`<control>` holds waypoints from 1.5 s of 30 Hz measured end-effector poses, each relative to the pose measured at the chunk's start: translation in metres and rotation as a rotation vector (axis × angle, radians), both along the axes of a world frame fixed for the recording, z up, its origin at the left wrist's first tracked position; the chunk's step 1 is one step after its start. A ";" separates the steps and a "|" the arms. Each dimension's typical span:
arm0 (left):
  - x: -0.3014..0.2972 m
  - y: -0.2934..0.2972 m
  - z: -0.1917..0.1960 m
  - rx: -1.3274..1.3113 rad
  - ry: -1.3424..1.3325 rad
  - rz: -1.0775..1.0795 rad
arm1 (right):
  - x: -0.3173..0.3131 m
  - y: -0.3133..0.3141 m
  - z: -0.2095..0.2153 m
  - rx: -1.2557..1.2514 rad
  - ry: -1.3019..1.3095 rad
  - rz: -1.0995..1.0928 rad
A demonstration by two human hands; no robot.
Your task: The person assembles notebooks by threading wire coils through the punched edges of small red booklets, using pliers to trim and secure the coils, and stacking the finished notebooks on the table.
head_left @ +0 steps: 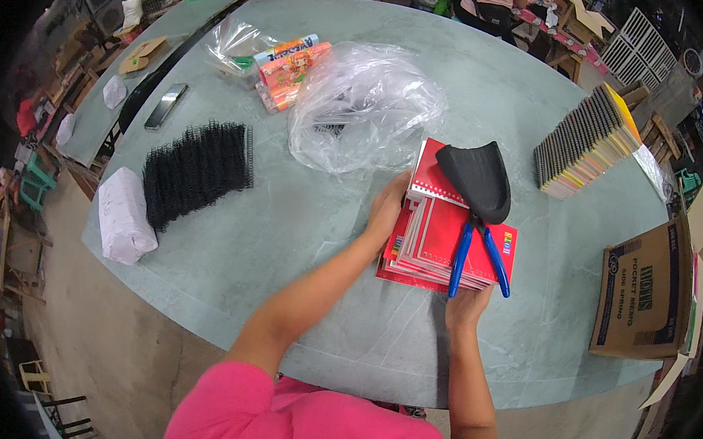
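A stack of red-covered notebooks (435, 242) lies on the grey-green table (301, 240). My left hand (386, 208) presses against the stack's left edge. My right hand (466, 305) grips the stack's near edge, fingers under it. On top of the stack rest blue-handled pliers (479, 257) and a black curved scoop-shaped piece (478, 178).
A heap of black wire binding coils (196, 169) lies left, with a white wrapped bundle (125, 216) beside it. Crumpled clear plastic (363, 106), colourful packets (293, 68), a phone (165, 105), a row of spiral-bound pads (587, 142) and a cardboard box (648, 289) surround the stack.
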State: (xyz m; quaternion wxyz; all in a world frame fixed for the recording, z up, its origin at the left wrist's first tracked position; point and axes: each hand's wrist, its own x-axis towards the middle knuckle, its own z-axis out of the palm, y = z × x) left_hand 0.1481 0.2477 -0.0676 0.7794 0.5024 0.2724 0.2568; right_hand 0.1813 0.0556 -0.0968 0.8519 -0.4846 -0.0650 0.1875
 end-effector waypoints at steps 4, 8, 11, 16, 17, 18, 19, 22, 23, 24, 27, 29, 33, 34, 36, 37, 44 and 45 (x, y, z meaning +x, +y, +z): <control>0.004 0.022 -0.009 0.268 0.059 -0.093 | 0.008 -0.008 -0.010 -0.113 -0.139 0.088; -0.027 0.070 0.009 1.118 0.187 0.188 | 0.011 -0.023 -0.027 -0.043 -0.082 0.080; -0.042 0.120 -0.033 1.597 0.294 0.328 | 0.008 -0.015 -0.016 0.153 0.026 0.073; -0.062 0.115 -0.023 1.473 0.550 0.059 | 0.001 -0.025 -0.021 0.041 -0.081 0.002; -0.057 0.099 0.005 1.541 0.391 0.171 | 0.000 -0.026 -0.020 -0.008 -0.126 -0.031; -0.047 0.079 0.041 1.602 0.228 0.286 | -0.001 -0.026 -0.019 -0.054 -0.172 -0.062; -0.039 0.062 0.070 1.615 0.106 0.279 | -0.001 -0.026 -0.017 -0.063 -0.182 -0.095; -0.024 0.025 0.123 1.711 -0.130 0.018 | 0.018 -0.030 0.009 -0.129 -0.168 -0.197; -0.020 0.017 0.134 1.745 -0.189 -0.113 | 0.027 -0.035 0.020 -0.190 -0.295 -0.209; -0.020 0.004 0.141 1.797 -0.134 -0.261 | 0.037 -0.043 0.032 -0.250 -0.418 -0.226; -0.049 -0.043 0.145 1.793 0.094 -0.602 | 0.041 -0.058 0.083 -0.589 -1.020 -0.099; -0.071 -0.067 0.146 1.610 0.305 -0.673 | 0.037 -0.060 0.102 -0.704 -1.274 0.110; -0.071 -0.067 0.109 1.492 0.219 -0.392 | 0.022 -0.040 0.107 -0.716 -1.316 0.069; -0.074 -0.062 0.105 1.441 0.112 -0.354 | 0.025 -0.039 0.104 -0.728 -1.325 0.041; -0.089 -0.053 0.107 1.321 -0.007 -0.260 | 0.030 -0.039 0.102 -0.770 -1.384 0.026; -0.101 -0.053 0.118 1.254 -0.025 -0.214 | 0.032 -0.043 0.102 -0.807 -1.430 0.030; -0.144 -0.007 0.134 0.701 0.092 0.003 | 0.026 -0.052 0.127 -0.769 -1.543 0.049; -0.134 -0.006 0.132 0.722 0.009 0.017 | 0.021 -0.053 0.138 -0.768 -1.566 0.055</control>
